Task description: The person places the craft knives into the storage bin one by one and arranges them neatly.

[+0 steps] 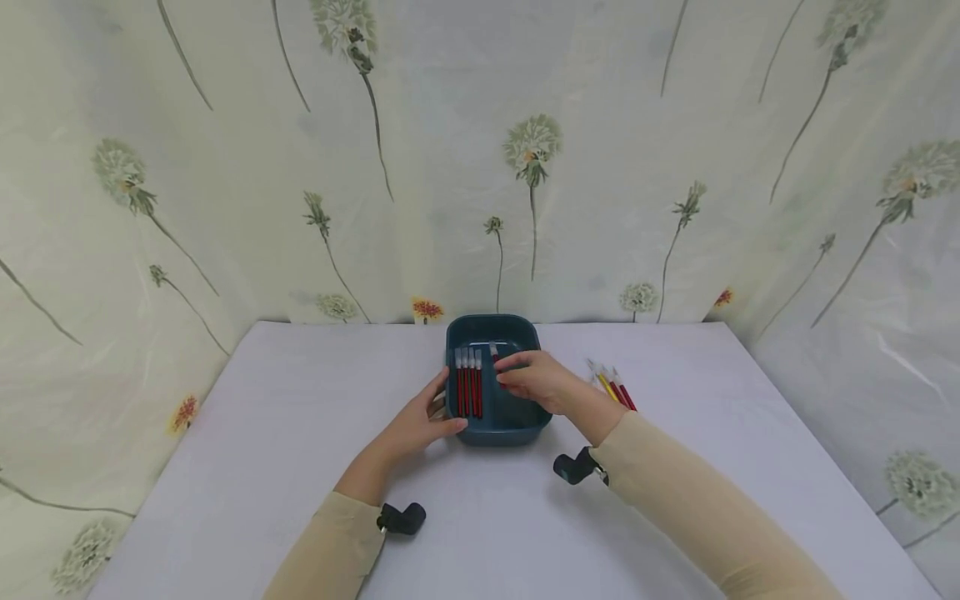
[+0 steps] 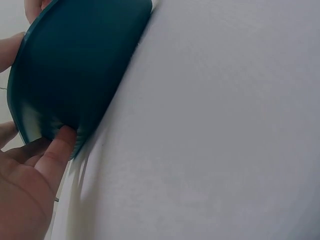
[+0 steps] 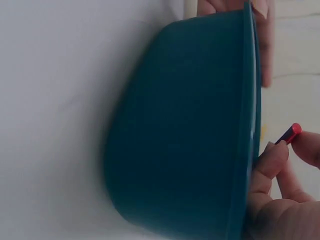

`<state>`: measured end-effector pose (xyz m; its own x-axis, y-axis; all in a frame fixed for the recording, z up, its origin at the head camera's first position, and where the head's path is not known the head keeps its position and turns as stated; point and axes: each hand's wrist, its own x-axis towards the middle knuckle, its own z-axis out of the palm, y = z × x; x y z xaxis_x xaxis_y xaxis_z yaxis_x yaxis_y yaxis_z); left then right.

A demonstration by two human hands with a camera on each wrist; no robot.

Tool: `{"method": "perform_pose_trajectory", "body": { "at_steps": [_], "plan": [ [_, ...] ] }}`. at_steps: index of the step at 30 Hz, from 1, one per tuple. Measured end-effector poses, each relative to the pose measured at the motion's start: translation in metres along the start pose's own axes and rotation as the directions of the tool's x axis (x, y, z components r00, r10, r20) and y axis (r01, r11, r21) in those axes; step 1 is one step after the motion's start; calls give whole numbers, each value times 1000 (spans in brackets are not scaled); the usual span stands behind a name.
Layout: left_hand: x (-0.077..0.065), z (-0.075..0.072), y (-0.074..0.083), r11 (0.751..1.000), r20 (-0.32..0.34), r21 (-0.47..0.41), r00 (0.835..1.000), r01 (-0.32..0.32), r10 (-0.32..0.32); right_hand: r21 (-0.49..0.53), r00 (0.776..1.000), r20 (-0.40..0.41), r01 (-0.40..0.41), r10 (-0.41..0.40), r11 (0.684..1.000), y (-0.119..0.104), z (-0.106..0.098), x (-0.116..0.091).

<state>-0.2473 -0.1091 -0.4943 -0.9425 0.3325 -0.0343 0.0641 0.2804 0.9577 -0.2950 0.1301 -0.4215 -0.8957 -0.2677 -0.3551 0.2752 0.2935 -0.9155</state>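
A dark teal plastic bin [image 1: 498, 436] stands near the back middle of the table. My left hand [image 1: 422, 419] grips its left front corner, thumb by the front rim and fingers along the left wall. Several red-and-black pencils [image 1: 468, 392] with clear caps lie side by side, caps away from me, in the bin's left part. Over the bin's right part, my right hand [image 1: 534, 381] pinches another red pencil [image 3: 290, 133] between thumb and fingers. Its capped end points away from me; the fingers hide its middle.
Right of the bin, several loose pencils [image 1: 617, 388], red and yellow with pale capped tips, lie on the white table [image 1: 300, 417], partly behind my right forearm. A flower-patterned cloth [image 1: 465, 167] hangs behind the table. Each wrist carries a small black camera [image 1: 573, 467].
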Motion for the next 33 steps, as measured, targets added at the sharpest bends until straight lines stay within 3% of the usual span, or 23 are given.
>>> {"method": "perform_pose_trajectory", "body": {
  "at_steps": [9, 20, 33],
  "plan": [
    [1, 1, 0, 1000, 19, -20, 1000, -17, 18, -13, 999, -41, -29, 29, 999, 11, 14, 7],
    [1, 1, -2, 999, 26, -39, 999, -35, 36, -25, 998, -63, -12, 11, 1000, 19, 17, 17],
    [1, 0, -1, 999, 15, -37, 1000, -8, 9, -72, 997, -75, -3, -2, 997, 20, 23, 21]
  ]
}}
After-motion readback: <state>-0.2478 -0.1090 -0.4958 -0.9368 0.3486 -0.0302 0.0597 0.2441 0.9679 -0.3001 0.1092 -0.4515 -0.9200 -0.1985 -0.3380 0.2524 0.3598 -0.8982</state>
